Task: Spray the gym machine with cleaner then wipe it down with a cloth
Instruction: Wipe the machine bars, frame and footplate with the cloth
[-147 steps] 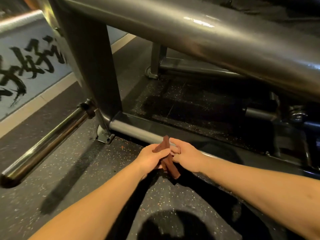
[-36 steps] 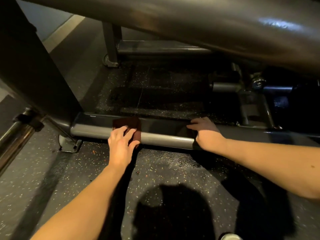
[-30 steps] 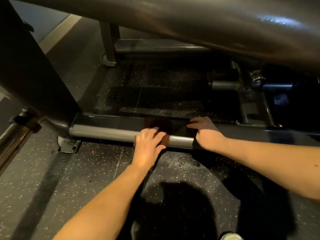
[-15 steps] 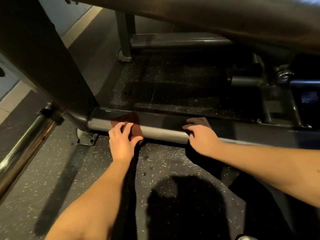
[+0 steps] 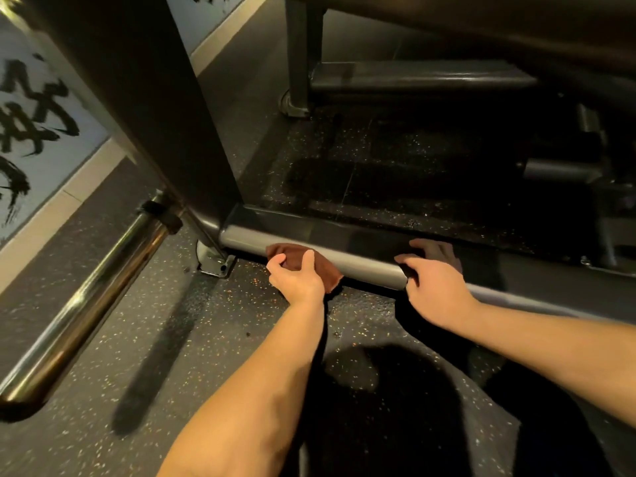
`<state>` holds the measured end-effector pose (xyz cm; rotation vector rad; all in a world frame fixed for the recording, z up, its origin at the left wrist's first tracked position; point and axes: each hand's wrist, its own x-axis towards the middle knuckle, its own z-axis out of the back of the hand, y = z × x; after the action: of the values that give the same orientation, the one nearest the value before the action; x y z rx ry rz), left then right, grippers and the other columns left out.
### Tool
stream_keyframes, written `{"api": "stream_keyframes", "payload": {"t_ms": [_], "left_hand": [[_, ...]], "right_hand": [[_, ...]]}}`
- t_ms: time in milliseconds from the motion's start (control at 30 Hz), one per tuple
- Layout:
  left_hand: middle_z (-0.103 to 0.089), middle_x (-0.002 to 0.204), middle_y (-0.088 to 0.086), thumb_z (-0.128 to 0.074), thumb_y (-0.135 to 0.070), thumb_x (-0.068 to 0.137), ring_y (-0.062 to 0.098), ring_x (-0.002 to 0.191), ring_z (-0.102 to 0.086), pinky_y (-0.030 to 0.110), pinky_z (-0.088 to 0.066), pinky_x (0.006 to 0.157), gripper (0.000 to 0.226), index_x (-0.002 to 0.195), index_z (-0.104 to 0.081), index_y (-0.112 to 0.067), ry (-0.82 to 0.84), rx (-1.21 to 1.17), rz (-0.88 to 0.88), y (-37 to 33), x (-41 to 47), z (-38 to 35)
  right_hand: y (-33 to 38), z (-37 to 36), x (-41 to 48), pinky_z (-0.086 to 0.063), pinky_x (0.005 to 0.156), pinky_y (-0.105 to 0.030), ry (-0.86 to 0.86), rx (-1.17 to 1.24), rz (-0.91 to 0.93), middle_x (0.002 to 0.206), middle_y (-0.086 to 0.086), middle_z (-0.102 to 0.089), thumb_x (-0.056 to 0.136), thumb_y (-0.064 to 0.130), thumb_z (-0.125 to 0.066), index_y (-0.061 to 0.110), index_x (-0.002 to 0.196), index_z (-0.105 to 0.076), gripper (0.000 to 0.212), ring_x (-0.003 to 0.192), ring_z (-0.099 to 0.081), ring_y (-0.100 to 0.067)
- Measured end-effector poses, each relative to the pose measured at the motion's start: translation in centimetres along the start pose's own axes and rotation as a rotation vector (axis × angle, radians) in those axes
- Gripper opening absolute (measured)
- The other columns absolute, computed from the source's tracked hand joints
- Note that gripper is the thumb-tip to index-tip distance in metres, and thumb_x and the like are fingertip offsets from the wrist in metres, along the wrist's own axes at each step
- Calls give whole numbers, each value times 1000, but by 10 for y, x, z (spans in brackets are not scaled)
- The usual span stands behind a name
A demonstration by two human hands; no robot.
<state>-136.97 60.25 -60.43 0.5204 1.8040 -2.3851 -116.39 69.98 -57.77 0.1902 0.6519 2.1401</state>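
At bottom centre, floor (image 5: 179, 356): speckled rubber matting; both bare forearms reach up-frame over it.
Chrome bar (image 5: 86, 304): lower left, slanting up toward the machine's foot, apart from both hands.
Left hand (image 5: 296, 278): centre of frame, knuckles up, fingers and thumb curled round the cloth, pressing it to the rail's front face.
Cloth (image 5: 329, 271): dark brown, bunched. One fold shows right of the hand and another above the fingers, touching the rail near its left end.
Right hand (image 5: 437, 287): right of centre, apart from the cloth. Fingers lie fairly straight over the rail's top, thumb on the front, holding nothing loose (reads as a brace).
Base rail (image 5: 364, 266): grey rounded tube of the gym machine, low on the floor, long axis running from centre-left down toward the right edge.
Key relation: most of the rail's length lies right of the cloth along that axis. The left hand has the stroke, and the right hand sits in its path.
Step, judged: wiping; no sprayer in view.
Next move, judged: slide rightward along the rail, wrist low, and lift the brace hand to let the cloth pass.
Upright post (image 5: 155, 115): dark, upper left, rising from the rail's left end.
Far rail (image 5: 413, 80): top of frame, roughly parallel, neither hand near it.
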Motion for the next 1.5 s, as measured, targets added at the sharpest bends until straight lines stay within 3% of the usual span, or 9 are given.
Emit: {"api": "stream_keyframes", "payload": {"t_ms": [167,300,400,533,767,967,1200,1400,1500], "left_hand": [[-54,137,15,-85,-23,85,36,116,-60,42,-49,99,48,111,-44,-20,-104,-127,158,-13,34,-3],[-53,143,17,-80,-20,90,35,125,-55,44,-47,101,48,126,-49,-11,-218,-108,201,-45,71,12],[-61,140,14,-72,-30,96,31,121,-65,30,-53,67,19,101,-54,-25,-119,-58,179,-55,107,33],[-61,139,11,-68,-32,99,28,117,-67,24,-47,56,51,142,-51,-13,-107,1,130,-48,104,33],[-44,149,20,-72,-33,96,42,132,-50,53,-38,110,62,142,-36,-13,-120,13,196,-33,16,-11],[-35,154,22,-76,-34,93,45,135,-45,54,-37,111,78,150,-28,-9,75,54,256,-7,-65,-47],[-58,131,12,-75,-17,94,25,107,-59,35,-48,91,41,125,-48,-17,344,108,143,1,-107,-22],[-70,117,4,-73,-20,96,17,100,-70,31,-58,86,33,126,-61,-18,581,113,33,-18,-110,-6],[-69,121,3,-71,-23,97,19,110,-68,40,-58,95,32,128,-65,-19,628,128,42,-29,-104,-2]], "right_hand": [[0,-5,5,-26,118,-42,-15,11,18,148,0,-43,90,10,-65,29,134,-66,48,141,-25,-24],[-4,-5,5,-27,114,-40,-17,16,45,149,-2,-43,87,7,-66,28,136,-66,53,139,-25,-24],[-6,-3,3,-26,114,-40,-7,13,62,151,0,-42,87,7,-65,29,139,-64,56,140,-23,-23],[-10,1,2,-23,117,-40,43,-4,82,155,3,-37,91,9,-62,32,145,-58,59,144,-19,-22],[-11,6,0,-22,121,-45,105,23,86,159,3,-37,92,9,-61,30,145,-58,57,148,-20,-24],[-4,18,-4,-27,122,-36,167,120,-7,156,0,-45,92,9,-59,27,141,-61,53,148,-31,-25],[-5,32,-30,-34,102,-17,117,303,-48,132,4,-65,98,11,-58,18,132,-68,36,128,-55,-14],[6,27,-45,-55,87,-28,144,879,-310,100,0,-79,101,25,-63,13,107,-78,20,100,-72,-17],[7,33,-45,-57,85,-30,163,878,-340,92,-2,-79,96,27,-71,12,95,-80,17,94,-75,-20]]}}
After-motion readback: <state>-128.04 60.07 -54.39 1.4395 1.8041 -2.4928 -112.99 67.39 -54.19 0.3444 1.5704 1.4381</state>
